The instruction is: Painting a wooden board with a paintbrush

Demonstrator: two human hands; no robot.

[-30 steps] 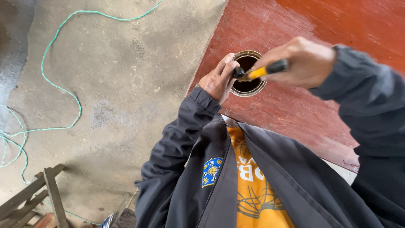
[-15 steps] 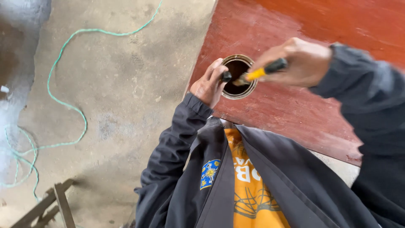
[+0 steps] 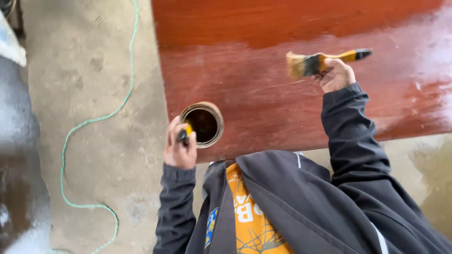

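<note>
My right hand point(image 3: 336, 75) grips a paintbrush point(image 3: 320, 60) with a yellow and black handle, held over the red-brown board point(image 3: 263, 94), its pale bristles pointing left. An open round can point(image 3: 202, 124) of dark liquid stands near the board's front left corner. My left hand point(image 3: 180, 148) is closed beside the can's left rim, around a small yellow and black object point(image 3: 185, 132) that is mostly hidden by the fingers. The board's far and right parts look glossy and wet.
A green rope point(image 3: 94, 120) winds across the concrete floor point(image 3: 94, 70) left of the board. A dark wet patch point(image 3: 19, 155) lies at the far left. My dark jacket and orange shirt point(image 3: 249, 211) fill the bottom of the view.
My right hand has lifted the brush out of the can and carried it right, over the board. My left hand has shifted to the can's left side. The view has swung.
</note>
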